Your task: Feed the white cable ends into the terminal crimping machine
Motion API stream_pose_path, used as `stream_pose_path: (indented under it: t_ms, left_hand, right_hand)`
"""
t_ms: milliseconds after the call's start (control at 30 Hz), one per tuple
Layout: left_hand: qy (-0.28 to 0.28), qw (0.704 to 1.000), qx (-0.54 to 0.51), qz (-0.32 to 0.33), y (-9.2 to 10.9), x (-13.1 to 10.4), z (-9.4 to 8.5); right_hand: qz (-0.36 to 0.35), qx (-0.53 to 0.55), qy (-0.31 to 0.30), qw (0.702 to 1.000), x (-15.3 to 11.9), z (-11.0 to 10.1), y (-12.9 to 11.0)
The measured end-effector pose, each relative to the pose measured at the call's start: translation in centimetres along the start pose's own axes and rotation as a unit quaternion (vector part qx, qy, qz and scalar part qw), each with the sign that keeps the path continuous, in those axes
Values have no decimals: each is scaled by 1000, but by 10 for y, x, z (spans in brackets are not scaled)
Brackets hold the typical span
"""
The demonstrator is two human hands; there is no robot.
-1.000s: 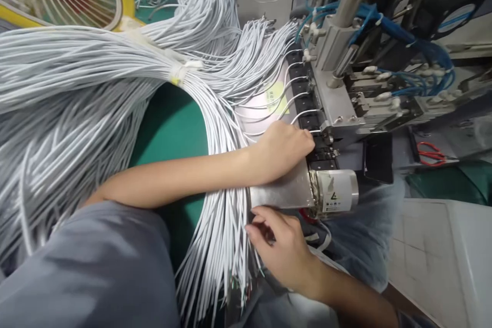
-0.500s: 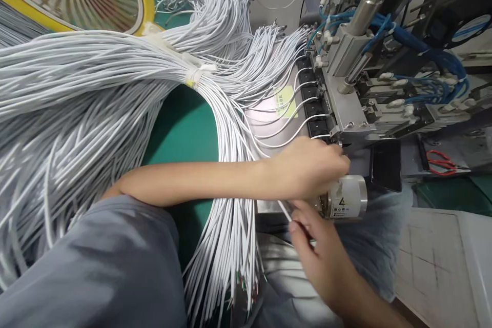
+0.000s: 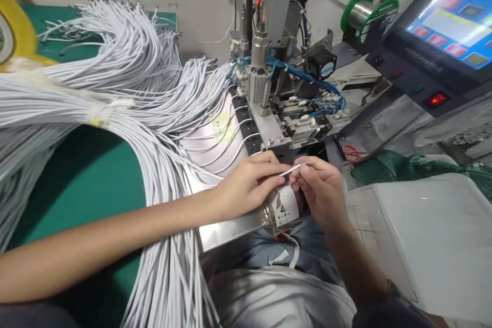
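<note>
My left hand (image 3: 255, 182) is closed around a white cable (image 3: 292, 169) a little behind its end. At the cable's tip, the fingers of my right hand (image 3: 321, 184) pinch the thin end, where fine wire ends seem to show. Both hands are close together, just in front of the machine's black cable slots (image 3: 249, 128). Several white cables curve into those slots from a large tied bundle (image 3: 161, 174) on the left. Below my hands is a round metal part with a white label (image 3: 286, 207).
The machine (image 3: 269, 92) with blue air tubes stands ahead. A control screen (image 3: 457, 15) and a green solder wire spool (image 3: 361, 13) are at upper right. Red-handled pliers (image 3: 350, 152) lie right of the machine. A white plastic bin (image 3: 426, 236) stands at lower right.
The view has swung to the right, bringing in the screen and spool. My right hand has risen from below my left wrist to meet my left hand at the cable end.
</note>
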State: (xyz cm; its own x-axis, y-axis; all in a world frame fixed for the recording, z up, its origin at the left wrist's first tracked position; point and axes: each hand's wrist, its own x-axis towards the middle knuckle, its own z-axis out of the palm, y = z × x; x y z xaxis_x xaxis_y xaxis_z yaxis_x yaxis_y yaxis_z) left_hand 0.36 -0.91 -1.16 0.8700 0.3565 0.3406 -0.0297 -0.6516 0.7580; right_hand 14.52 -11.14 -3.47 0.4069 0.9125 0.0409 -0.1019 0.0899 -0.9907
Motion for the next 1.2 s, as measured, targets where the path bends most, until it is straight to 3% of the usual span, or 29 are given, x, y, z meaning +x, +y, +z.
stream_pose_path:
  t_ms: [167,400,600,900,1067,1200]
  left_hand:
    - [18,999,-18,-20,3,1,-1]
    - [7,1000,-10,7,0,0,-1]
    - [-8,998,61,20,-3,0,-2]
    - [34,998,32,32,-3,-1,2]
    - [53,998,16,38,-3,-1,2]
    - [76,990,79,86,-8,-1,0]
  right_hand:
    - [-58,-79,22,995,3,6,0]
    - [-121,-167,14,978,7,0,-13]
    - [-96,-229,-60,967,15,-9,-20]
    - [-139,-194,63,969,5,6,-3]
    - [-144,-180,40,972,5,7,-3]
    - [-149,-192,36,969,7,6,-8]
